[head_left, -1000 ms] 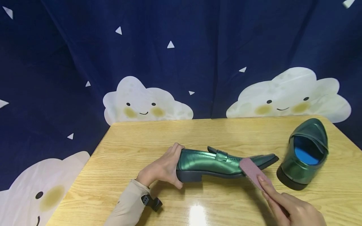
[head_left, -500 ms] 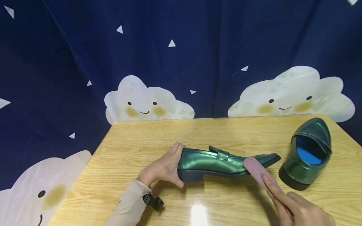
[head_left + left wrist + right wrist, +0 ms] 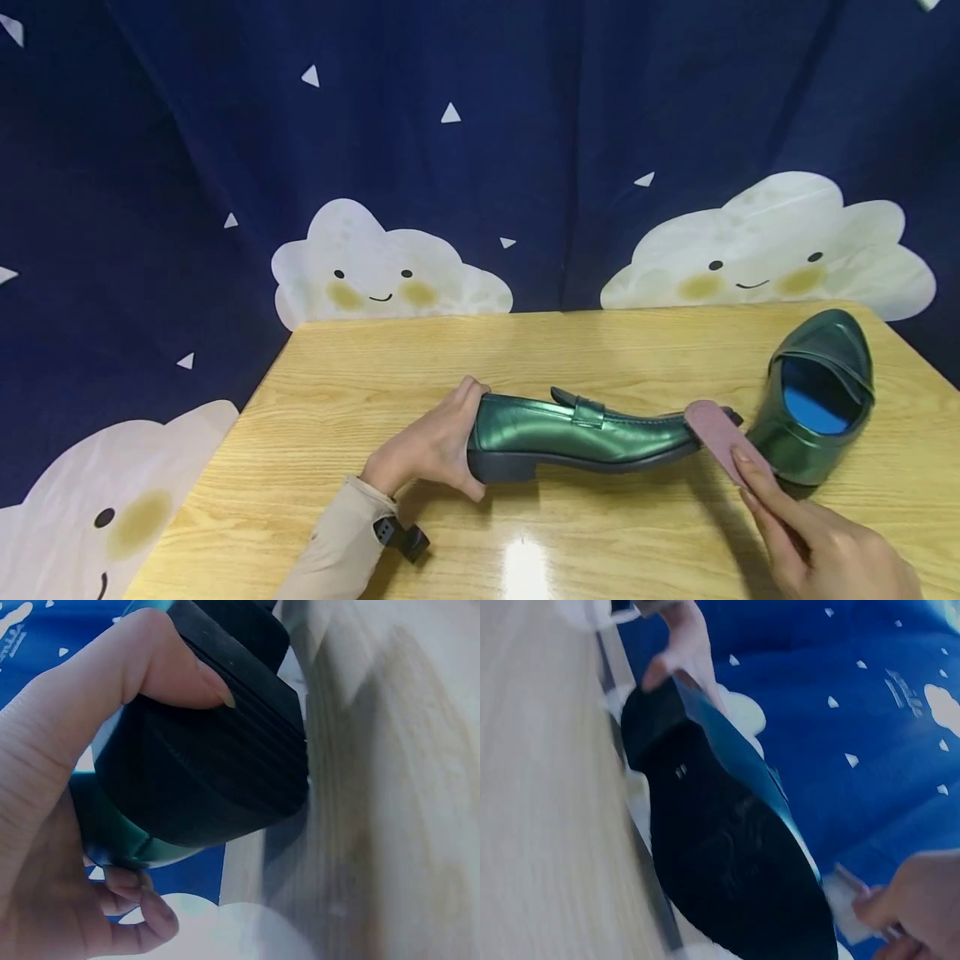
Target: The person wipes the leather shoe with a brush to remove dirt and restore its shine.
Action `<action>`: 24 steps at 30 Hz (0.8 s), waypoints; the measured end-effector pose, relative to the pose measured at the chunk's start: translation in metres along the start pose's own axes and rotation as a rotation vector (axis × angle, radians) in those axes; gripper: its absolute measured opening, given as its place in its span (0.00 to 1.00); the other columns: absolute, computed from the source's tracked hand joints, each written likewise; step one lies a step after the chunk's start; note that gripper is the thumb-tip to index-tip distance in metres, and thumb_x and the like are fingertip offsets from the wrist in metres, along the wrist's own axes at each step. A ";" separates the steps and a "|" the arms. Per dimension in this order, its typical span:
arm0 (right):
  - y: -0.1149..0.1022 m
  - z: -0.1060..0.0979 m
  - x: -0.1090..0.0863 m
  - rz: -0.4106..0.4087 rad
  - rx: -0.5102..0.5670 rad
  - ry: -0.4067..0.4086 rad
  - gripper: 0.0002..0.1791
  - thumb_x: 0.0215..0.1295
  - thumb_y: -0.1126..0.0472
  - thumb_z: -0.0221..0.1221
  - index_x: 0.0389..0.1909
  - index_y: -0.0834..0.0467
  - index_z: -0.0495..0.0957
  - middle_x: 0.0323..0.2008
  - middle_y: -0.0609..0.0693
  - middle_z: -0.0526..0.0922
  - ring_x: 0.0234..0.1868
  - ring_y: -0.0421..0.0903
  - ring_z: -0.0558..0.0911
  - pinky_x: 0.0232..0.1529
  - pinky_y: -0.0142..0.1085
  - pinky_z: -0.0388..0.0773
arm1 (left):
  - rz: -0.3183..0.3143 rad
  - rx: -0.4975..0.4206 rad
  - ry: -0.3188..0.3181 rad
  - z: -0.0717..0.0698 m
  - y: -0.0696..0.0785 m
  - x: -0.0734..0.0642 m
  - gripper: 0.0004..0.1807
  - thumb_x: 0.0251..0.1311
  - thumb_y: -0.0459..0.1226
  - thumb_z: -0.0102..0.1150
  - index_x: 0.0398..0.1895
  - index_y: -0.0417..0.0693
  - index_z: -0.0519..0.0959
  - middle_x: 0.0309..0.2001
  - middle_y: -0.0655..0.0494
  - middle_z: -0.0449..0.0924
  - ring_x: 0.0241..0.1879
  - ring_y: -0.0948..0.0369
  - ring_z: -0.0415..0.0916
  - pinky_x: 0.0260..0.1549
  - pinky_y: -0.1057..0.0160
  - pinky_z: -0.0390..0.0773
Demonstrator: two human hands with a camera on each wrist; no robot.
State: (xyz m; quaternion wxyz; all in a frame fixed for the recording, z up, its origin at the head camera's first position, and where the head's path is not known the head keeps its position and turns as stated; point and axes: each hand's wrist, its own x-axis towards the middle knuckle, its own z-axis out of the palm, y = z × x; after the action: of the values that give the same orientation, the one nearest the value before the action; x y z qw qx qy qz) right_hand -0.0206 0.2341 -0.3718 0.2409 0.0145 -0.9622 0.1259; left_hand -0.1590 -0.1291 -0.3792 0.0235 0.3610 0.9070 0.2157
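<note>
A shiny green loafer (image 3: pixel 555 429) is held side-on over the table, toe to the right. My left hand (image 3: pixel 435 442) grips it at the heel; in the left wrist view the thumb lies across the black heel block (image 3: pixel 202 765). My right hand (image 3: pixel 832 533) pinches a flat pink pad with a rounded end (image 3: pixel 720 437), its tip overlapping the loafer near the toe. The right wrist view shows the dark sole (image 3: pixel 727 840), with the pad (image 3: pixel 847 904) right at the edge of the upper.
The second green loafer (image 3: pixel 813 400), with a blue insole, stands upright at the right of the wooden table (image 3: pixel 375 358), just behind my right hand. A dark blue curtain (image 3: pixel 420 167) with cloud and triangle shapes hangs behind the table.
My right hand has slid the pink pad rightward along the loafer's side, from the forefoot to near the toe. The left hand and loafer stay in place.
</note>
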 end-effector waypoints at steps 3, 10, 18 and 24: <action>-0.012 0.002 -0.006 -0.148 0.056 0.007 0.31 0.52 0.61 0.68 0.61 0.49 0.76 0.12 0.33 0.58 0.14 0.30 0.53 0.16 0.25 0.50 | 0.013 0.011 0.018 0.002 -0.001 -0.001 0.59 0.15 0.48 0.79 0.59 0.43 0.59 0.48 0.55 0.60 0.43 0.62 0.66 0.46 0.64 0.73; -0.022 0.003 -0.012 -0.130 0.053 -0.031 0.33 0.51 0.58 0.69 0.62 0.42 0.75 0.13 0.34 0.52 0.13 0.29 0.50 0.15 0.27 0.48 | 0.017 0.018 0.022 0.005 -0.001 -0.001 0.60 0.15 0.49 0.79 0.60 0.42 0.58 0.49 0.55 0.60 0.44 0.62 0.66 0.48 0.65 0.72; 0.005 -0.002 0.000 0.070 -0.018 -0.064 0.30 0.51 0.63 0.70 0.58 0.60 0.76 0.21 0.59 0.82 0.14 0.43 0.69 0.15 0.35 0.63 | 0.016 0.040 0.017 0.005 -0.002 0.000 0.61 0.15 0.50 0.79 0.61 0.41 0.58 0.49 0.54 0.60 0.43 0.62 0.66 0.48 0.64 0.73; 0.015 -0.002 0.002 0.113 -0.060 -0.042 0.31 0.53 0.64 0.68 0.61 0.60 0.73 0.09 0.44 0.62 0.12 0.42 0.60 0.17 0.34 0.53 | 0.016 0.043 0.016 0.003 -0.002 -0.001 0.61 0.16 0.50 0.78 0.61 0.41 0.58 0.49 0.55 0.60 0.43 0.62 0.66 0.47 0.65 0.73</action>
State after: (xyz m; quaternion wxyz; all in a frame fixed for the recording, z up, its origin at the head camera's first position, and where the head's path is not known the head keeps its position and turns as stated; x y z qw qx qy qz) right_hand -0.0233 0.2486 -0.3727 0.2137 -0.0445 -0.9696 0.1103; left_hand -0.1586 -0.1300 -0.3830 0.0067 0.3668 0.9087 0.1992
